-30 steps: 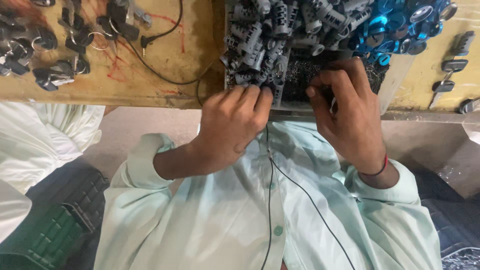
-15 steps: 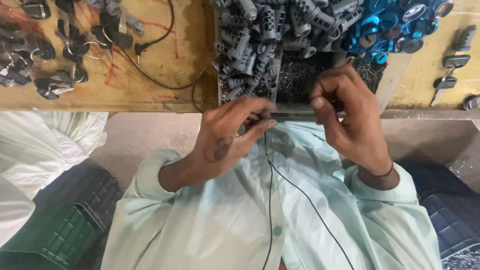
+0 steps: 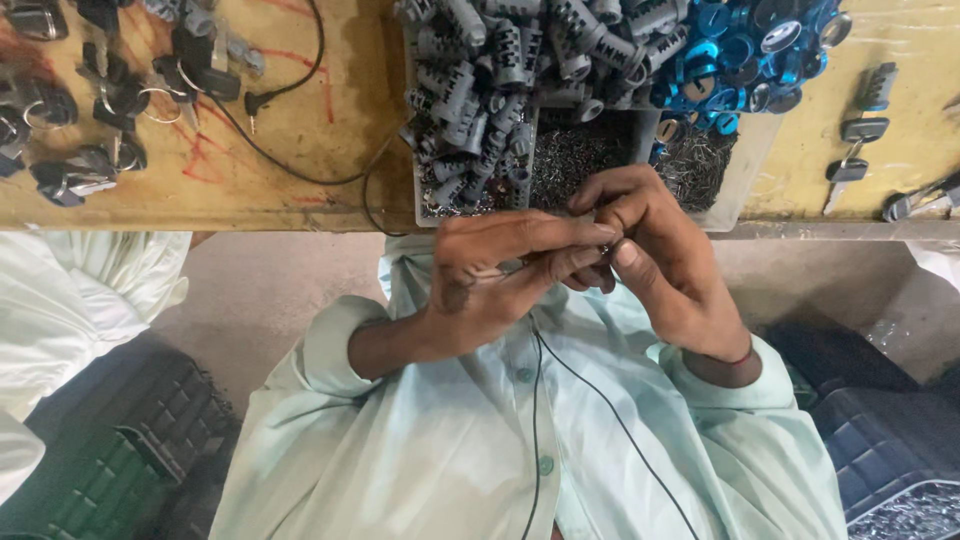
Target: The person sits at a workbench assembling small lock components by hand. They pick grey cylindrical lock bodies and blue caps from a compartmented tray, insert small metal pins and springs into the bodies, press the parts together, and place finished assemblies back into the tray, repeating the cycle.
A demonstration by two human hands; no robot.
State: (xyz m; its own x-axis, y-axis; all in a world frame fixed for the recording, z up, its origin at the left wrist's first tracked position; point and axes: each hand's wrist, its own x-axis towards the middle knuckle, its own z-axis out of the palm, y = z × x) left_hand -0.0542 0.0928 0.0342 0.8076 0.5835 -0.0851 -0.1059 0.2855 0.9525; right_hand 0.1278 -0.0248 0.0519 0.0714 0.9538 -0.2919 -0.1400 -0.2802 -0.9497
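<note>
Two bare hands meet just below the edge of a worn yellow tabletop (image 3: 300, 180), pinching a small metal part (image 3: 606, 240) between their fingertips; the piece is mostly hidden, so its shape cannot be told. The left hand (image 3: 500, 275) reaches in from the left with its fingers stretched flat and pressed together along the part, while the right hand (image 3: 650, 260) curls over it from the right, thumb and forefinger closed on the same piece. Both hands hover above the person's pale green shirt (image 3: 450, 450), down which a thin black cable (image 3: 590, 400) runs. Directly beyond the fingers sits a compartmented tray (image 3: 735, 200): grey ribbed metal cylinders (image 3: 490, 80) are heaped in its left section, fine metal pins (image 3: 575, 155) lie in the middle one, and blue round caps (image 3: 740, 40) fill the far right. Dark keys on rings (image 3: 90, 110) are scattered over the left of the tabletop, and a few more keys (image 3: 860, 130) lie to the right of the tray. A dark green crate (image 3: 110, 460) stands on the floor at lower left.
</note>
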